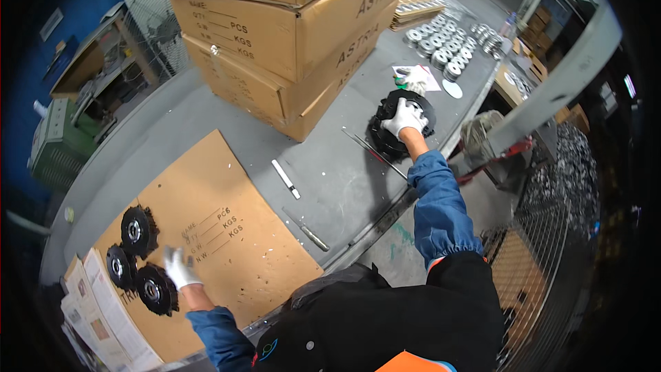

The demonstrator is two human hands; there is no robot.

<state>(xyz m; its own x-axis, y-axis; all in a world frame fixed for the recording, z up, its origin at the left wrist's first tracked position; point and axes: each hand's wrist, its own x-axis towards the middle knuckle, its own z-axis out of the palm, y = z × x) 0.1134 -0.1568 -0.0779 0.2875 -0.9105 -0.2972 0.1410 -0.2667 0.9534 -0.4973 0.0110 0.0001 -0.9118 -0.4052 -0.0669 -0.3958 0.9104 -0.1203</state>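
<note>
Black wheel judged stiff, fairly heavy; best held by rim | right hand laid over it, grip unclear | left hand spread

Round parts on cardboard, boxes behind, marker right

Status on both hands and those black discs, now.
Right hand on a black disc. Left hand apparently empty, beside three more discs on cardboard. Marker and metal tool lying between hands.
</note>
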